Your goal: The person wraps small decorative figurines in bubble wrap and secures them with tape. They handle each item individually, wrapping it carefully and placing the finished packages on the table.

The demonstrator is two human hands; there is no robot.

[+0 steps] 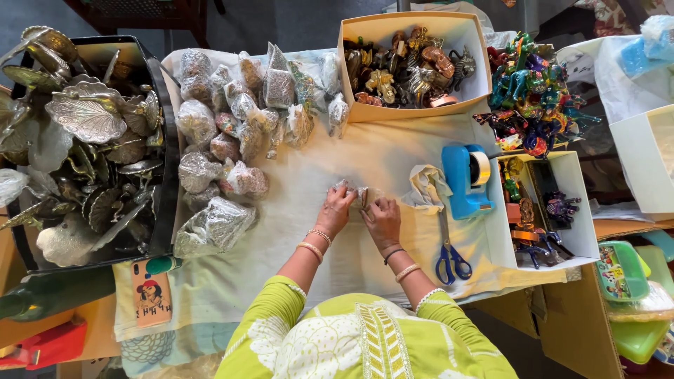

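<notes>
While both hands grip a packet point(360, 196), tape dispenser point(466, 180) and scissors point(451, 254) sit near

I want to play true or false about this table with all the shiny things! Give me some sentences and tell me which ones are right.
1. Both hands, the left hand and the right hand, hold one small clear-wrapped packet. True.
2. The blue tape dispenser sits to the left of the hands. False: it sits to their right.
3. The blue-handled scissors lie on the cream cloth near the right hand. True.
4. The black tray holds colourful toys. False: it holds silver metal leaves.
5. The pile of clear-wrapped bundles lies left of the hands. True.
</notes>
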